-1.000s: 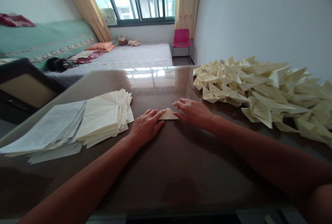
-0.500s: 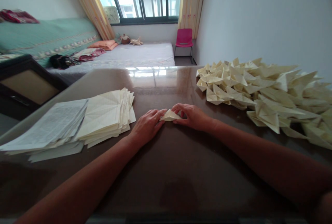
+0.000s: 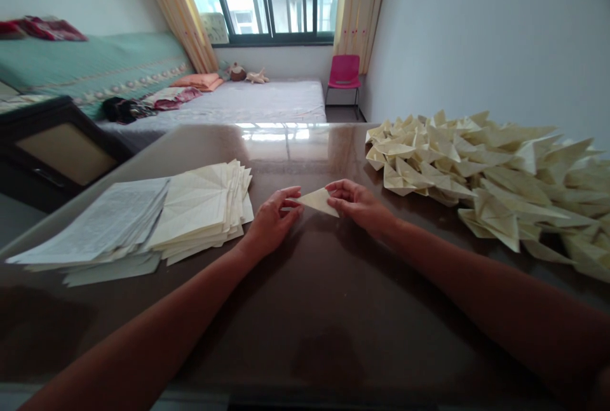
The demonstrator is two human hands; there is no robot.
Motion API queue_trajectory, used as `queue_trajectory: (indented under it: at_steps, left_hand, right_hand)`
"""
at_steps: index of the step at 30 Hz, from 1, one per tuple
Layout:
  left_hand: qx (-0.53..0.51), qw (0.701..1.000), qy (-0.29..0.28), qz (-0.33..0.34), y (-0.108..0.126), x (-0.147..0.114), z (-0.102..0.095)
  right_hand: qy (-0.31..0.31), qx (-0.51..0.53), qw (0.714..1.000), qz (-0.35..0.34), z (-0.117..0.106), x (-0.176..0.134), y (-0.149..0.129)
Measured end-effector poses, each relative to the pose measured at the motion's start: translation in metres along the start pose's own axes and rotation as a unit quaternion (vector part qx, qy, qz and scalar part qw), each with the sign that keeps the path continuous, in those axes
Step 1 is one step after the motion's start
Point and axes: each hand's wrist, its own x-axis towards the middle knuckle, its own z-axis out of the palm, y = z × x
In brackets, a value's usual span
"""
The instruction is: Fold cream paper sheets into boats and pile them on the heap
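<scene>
Head view. Folded paper triangle (image 3: 318,202): between the hands, clamped in the right hand's (image 3: 365,208) fingers; turned since earlier, tip now toward the left hand (image 3: 271,220), fingers apart, contact unclear. Paper sheets (image 3: 193,204): on desk (image 3: 343,316), left of left fingers.

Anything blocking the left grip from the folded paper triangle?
Nothing visible. The left grip is right at the left tip of the folded paper triangle; contact is unclear. The right grip holds the opposite side. The cream paper stack and folded-paper pile lie off to either side.
</scene>
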Motion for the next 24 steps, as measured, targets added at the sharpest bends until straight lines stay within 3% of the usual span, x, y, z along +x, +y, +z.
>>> queue_trajectory:
  at_steps: [5, 7, 10, 13, 17, 21, 24]
  left_hand:
    - [-0.114, 0.989, -0.078, -0.049, 0.006, -0.002, 0.003]
    - [-0.119, 0.989, -0.072, -0.052, 0.008, -0.002, 0.004]
    - [-0.123, 0.988, -0.066, -0.059, 0.009, -0.002, 0.005]
    - [-0.130, 0.987, -0.076, -0.061, 0.009, -0.002, 0.005]
    - [-0.148, 0.984, -0.090, -0.052, 0.008, -0.002, 0.007]
    - [-0.146, 0.984, -0.092, -0.034, 0.010, -0.003, 0.008]
    - [-0.128, 0.987, -0.094, -0.025, 0.011, -0.004, 0.007]
  right_hand:
    - [-0.042, -0.065, 0.997, 0.002, 0.004, -0.004, 0.002]
    - [-0.019, -0.161, 0.985, -0.056, 0.004, -0.006, 0.001]
    - [0.021, -0.282, 0.944, -0.171, 0.008, -0.011, -0.002]
    - [-0.013, -0.303, 0.930, -0.207, 0.013, -0.016, -0.004]
    - [-0.035, -0.302, 0.934, -0.190, 0.016, -0.017, -0.004]
    - [-0.045, -0.262, 0.956, -0.128, 0.012, -0.013, -0.003]
    - [-0.096, -0.216, 0.967, -0.098, 0.009, -0.011, -0.004]
